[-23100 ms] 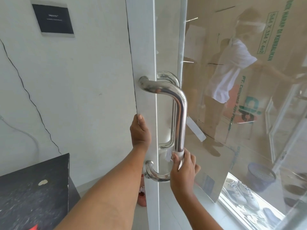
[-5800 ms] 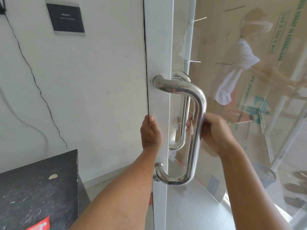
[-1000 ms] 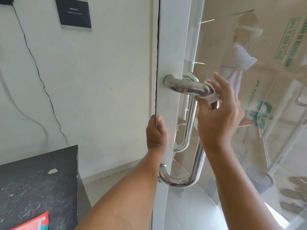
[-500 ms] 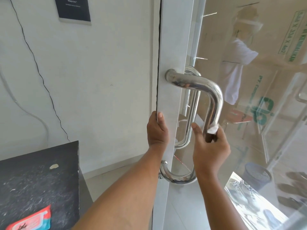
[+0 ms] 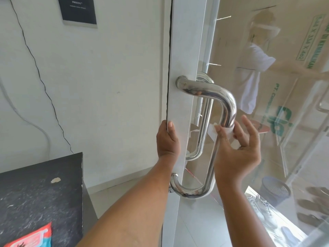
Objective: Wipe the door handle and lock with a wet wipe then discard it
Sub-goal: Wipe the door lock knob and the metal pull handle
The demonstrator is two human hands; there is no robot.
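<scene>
Bench at the lower left carries a red-and-blue packet; left hand grips the door by its edge, fingers curled behind it; the steel handle stands just right of it; the wet wipe is wrapped on the handle's upright bar, pinched there by the right hand, its other fingers spread. By my judgement the handle is mid-wipe; the lock, which I cannot make out, and the discarding are not yet done, perhaps into the basket beyond the glass.

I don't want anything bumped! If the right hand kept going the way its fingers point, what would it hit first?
Probably the glass pane. The right hand holds the wet wipe on the handle, fingers aimed up and forward; depth is unclear.
</scene>
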